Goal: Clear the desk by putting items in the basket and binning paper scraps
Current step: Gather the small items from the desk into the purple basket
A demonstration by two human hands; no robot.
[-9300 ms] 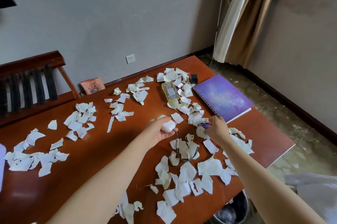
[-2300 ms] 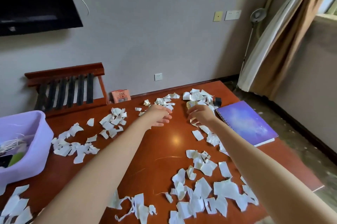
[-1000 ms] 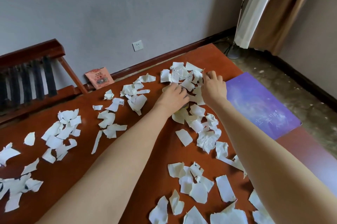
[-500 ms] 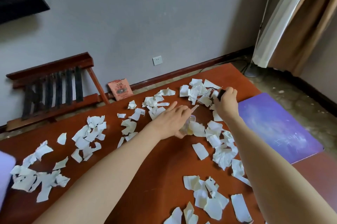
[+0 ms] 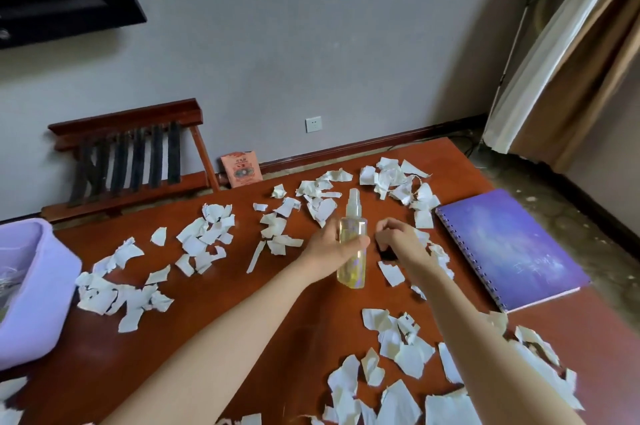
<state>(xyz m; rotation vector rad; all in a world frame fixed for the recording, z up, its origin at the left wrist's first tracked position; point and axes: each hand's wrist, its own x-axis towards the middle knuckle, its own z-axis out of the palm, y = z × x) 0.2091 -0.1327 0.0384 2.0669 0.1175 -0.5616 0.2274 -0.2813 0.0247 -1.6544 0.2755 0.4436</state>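
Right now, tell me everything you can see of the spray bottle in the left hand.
The spray bottle is a slim clear plastic cylinder of pale yellow liquid, with a translucent cap over its nozzle. It is held nearly upright, cap up. The left hand grips its upper body, thumb across the front; the lower half shows free. The right hand, pinching a small black object, is beside it, not touching.

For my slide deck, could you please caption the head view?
Left hand holds a spray bottle, right hand grips a small black object, over a scrap-littered desk.
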